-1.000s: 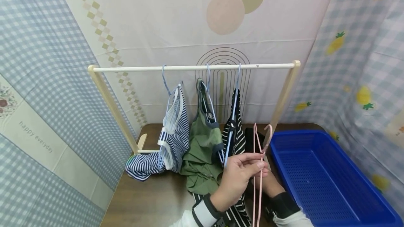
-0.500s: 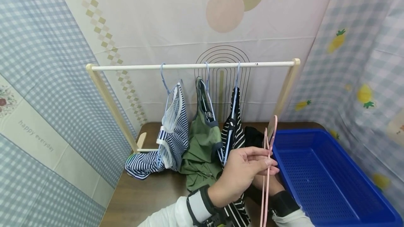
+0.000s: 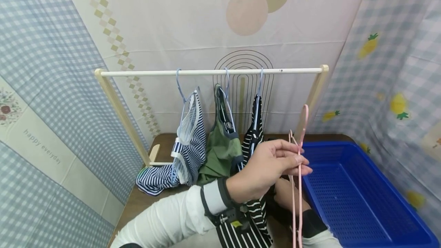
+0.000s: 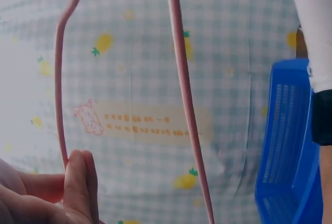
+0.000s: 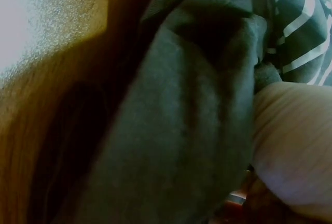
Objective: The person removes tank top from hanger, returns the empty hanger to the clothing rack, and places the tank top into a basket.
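My left hand [image 3: 275, 163] pinches a pink clothes hanger [image 3: 300, 194] just below its hook, between thumb and fingers. The hanger stands upright, seen nearly edge-on, and its lower part runs out of the head view. In the left wrist view, its two pink sides frame the patterned curtain. Lower and behind the hanger is my right hand [image 3: 284, 196], down at a dark garment [image 5: 171, 130]. Cloth bunches at the right thumb [image 5: 290, 141], in folds above the wooden table; most of the right fingers are hidden beneath it.
A white-barred rack [image 3: 213, 72] carries a navy striped top [image 3: 198, 137], a green tank top [image 3: 222, 148] and a black striped garment [image 3: 254, 125] on blue hangers. At the right stands a blue basket [image 3: 344, 186]. Patterned curtains surround the table.
My left hand has moved up and right, carrying the pink hanger away from the hanging clothes. The hanger's hook has risen. My right hand stays low behind it, with only slight movement.
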`<state>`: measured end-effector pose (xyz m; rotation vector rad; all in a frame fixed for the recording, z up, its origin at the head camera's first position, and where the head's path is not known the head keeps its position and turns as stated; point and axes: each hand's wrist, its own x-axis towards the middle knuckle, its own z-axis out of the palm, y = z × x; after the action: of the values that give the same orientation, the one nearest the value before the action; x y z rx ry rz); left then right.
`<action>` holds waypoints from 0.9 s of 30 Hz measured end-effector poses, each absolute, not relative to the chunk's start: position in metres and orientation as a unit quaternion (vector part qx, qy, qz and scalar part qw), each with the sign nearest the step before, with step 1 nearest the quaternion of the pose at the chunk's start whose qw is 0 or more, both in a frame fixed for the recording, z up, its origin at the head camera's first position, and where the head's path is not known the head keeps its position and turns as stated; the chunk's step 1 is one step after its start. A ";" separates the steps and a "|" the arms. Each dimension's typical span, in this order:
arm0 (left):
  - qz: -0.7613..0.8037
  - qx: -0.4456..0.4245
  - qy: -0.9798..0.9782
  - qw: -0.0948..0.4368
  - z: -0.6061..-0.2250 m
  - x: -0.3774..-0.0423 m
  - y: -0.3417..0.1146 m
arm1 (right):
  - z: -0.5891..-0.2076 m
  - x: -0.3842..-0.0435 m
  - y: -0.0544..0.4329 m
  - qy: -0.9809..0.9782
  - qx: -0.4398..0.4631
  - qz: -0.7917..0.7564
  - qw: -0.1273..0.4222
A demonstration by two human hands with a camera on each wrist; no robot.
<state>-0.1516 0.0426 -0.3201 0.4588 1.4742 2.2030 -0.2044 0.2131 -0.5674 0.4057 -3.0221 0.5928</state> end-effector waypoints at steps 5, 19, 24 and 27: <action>0.798 0.148 0.538 0.227 -0.300 -0.173 0.051 | -0.572 -0.203 0.217 -0.977 0.114 0.176 0.026; 0.817 0.130 0.544 0.139 -0.290 -0.236 0.073 | -0.559 -0.194 0.205 -0.984 0.060 0.168 0.022; 0.820 0.131 0.542 0.129 -0.287 -0.245 0.073 | -0.562 -0.194 0.204 -0.984 0.046 0.173 0.012; 0.822 0.128 0.541 0.124 -0.284 -0.250 0.072 | -0.568 -0.194 0.205 -0.982 0.049 0.180 0.019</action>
<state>-0.2503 0.0722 -0.2835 0.3738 1.5772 2.3953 -0.1938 0.2054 -0.5679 0.1523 -3.0490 0.5586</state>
